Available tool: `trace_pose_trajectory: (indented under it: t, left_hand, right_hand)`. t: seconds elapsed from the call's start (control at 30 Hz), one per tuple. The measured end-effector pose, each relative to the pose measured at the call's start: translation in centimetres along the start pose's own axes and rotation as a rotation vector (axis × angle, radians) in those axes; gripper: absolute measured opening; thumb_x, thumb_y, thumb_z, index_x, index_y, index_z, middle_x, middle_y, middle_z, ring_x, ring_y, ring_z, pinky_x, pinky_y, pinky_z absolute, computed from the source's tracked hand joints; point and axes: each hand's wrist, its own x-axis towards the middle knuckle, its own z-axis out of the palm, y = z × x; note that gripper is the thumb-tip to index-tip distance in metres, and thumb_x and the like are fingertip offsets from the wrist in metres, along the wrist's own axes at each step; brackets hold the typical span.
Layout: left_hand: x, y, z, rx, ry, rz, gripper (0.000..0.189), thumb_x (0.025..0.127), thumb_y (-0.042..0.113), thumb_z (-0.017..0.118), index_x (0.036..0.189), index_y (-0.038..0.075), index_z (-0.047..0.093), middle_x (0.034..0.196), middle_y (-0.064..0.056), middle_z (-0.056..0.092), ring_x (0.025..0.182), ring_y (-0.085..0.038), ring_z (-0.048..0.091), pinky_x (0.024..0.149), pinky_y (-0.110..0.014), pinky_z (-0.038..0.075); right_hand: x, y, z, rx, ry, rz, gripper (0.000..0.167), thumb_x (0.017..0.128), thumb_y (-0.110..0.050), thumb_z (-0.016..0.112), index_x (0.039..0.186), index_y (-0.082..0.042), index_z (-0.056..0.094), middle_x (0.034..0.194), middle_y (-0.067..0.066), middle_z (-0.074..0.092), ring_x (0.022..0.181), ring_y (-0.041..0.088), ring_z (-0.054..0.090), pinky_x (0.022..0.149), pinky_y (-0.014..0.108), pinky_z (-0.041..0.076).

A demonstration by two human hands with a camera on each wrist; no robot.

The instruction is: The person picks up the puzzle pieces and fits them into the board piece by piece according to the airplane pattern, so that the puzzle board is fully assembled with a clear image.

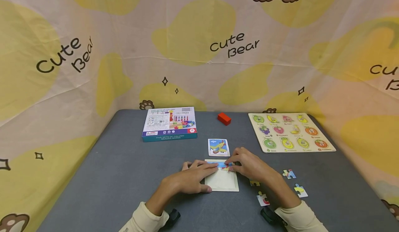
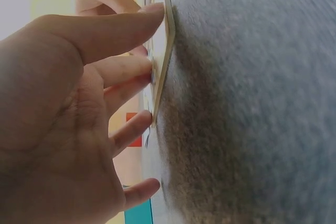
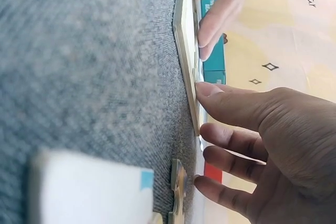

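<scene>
A shallow pale puzzle tray [image 1: 222, 183] lies on the grey table, with blue puzzle pieces [image 1: 220, 164] along its far side. The left hand [image 1: 192, 178] rests on the tray's left part, fingers extended over the pieces; in the left wrist view its thumb [image 2: 126, 31] lies on the near part of the tray. At the far right corner, the right hand [image 1: 253, 163] holds a puzzle piece between thumb and index finger, against the tray. Those fingertips hide most of that piece. Just beyond the tray lies a picture card [image 1: 219, 147] with a yellow airplane.
Several loose puzzle pieces [image 1: 300, 190] lie right of the tray, some close to the right forearm. Farther back are a boxed bead set [image 1: 169, 124], a red block [image 1: 224, 118] and a fruit board [image 1: 291, 133]. A patterned cloth [image 1: 193, 34] hangs behind the table.
</scene>
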Motion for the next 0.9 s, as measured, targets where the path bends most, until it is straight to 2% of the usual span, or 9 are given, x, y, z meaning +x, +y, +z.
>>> trace_pose_trajectory:
  t: [0.2, 0.3, 0.43, 0.57, 0.77, 0.9]
  left_hand:
    - [0.3, 0.5, 0.0, 0.031, 0.057, 0.027, 0.062, 0.102, 0.034, 0.070, 0.159, 0.018, 0.050, 0.167, 0.005, 0.041, 0.149, -0.030, 0.035, 0.115, -0.070, 0.023]
    - [0.6, 0.9, 0.2, 0.048, 0.072, 0.034, 0.060, 0.102, 0.031, 0.071, 0.158, 0.019, 0.052, 0.166, 0.006, 0.043, 0.146, -0.028, 0.037, 0.114, -0.065, 0.026]
    - [1.2, 1.6, 0.6, 0.055, 0.049, 0.036, 0.064, 0.102, 0.026, 0.069, 0.162, 0.027, 0.046, 0.168, 0.013, 0.040, 0.146, -0.024, 0.036, 0.111, -0.058, 0.029]
    - [1.7, 2.1, 0.8, 0.078, 0.015, 0.036, 0.067, 0.104, 0.024, 0.064, 0.165, 0.034, 0.039, 0.170, 0.018, 0.034, 0.150, -0.024, 0.033, 0.111, -0.058, 0.030]
    - [1.8, 2.2, 0.8, 0.119, -0.003, 0.035, 0.061, 0.107, 0.026, 0.059, 0.165, 0.031, 0.040, 0.171, 0.018, 0.031, 0.153, -0.027, 0.031, 0.114, -0.063, 0.029]
    - [1.9, 2.1, 0.9, 0.134, -0.004, 0.037, 0.059, 0.108, 0.027, 0.057, 0.165, 0.030, 0.040, 0.172, 0.018, 0.030, 0.153, -0.026, 0.030, 0.114, -0.064, 0.028]
  right_hand:
    - [0.1, -0.1, 0.0, -0.005, 0.005, 0.014, 0.024, 0.096, -0.021, 0.080, 0.120, -0.018, 0.082, 0.098, -0.008, 0.060, 0.093, 0.011, 0.050, 0.079, 0.032, 0.046]
    - [0.0, -0.1, 0.0, 0.002, 0.008, 0.026, 0.025, 0.096, -0.022, 0.080, 0.121, -0.018, 0.081, 0.098, -0.008, 0.059, 0.093, 0.011, 0.049, 0.077, 0.031, 0.046]
    - [0.0, -0.2, 0.0, 0.012, 0.011, 0.041, 0.024, 0.096, -0.020, 0.080, 0.120, -0.018, 0.081, 0.097, -0.008, 0.058, 0.093, 0.011, 0.049, 0.078, 0.031, 0.046]
    - [0.0, -0.3, 0.0, 0.011, 0.005, 0.061, 0.024, 0.096, -0.020, 0.080, 0.120, -0.017, 0.080, 0.097, -0.008, 0.058, 0.092, 0.011, 0.049, 0.077, 0.030, 0.045]
    - [-0.4, 0.0, -0.1, -0.004, 0.005, 0.056, 0.024, 0.097, -0.023, 0.079, 0.120, -0.018, 0.079, 0.099, -0.007, 0.060, 0.093, 0.012, 0.051, 0.078, 0.032, 0.046]
    - [-1.2, 0.5, -0.4, 0.006, 0.007, 0.052, 0.025, 0.097, -0.027, 0.079, 0.120, -0.019, 0.079, 0.104, -0.008, 0.063, 0.098, 0.013, 0.054, 0.084, 0.037, 0.050]
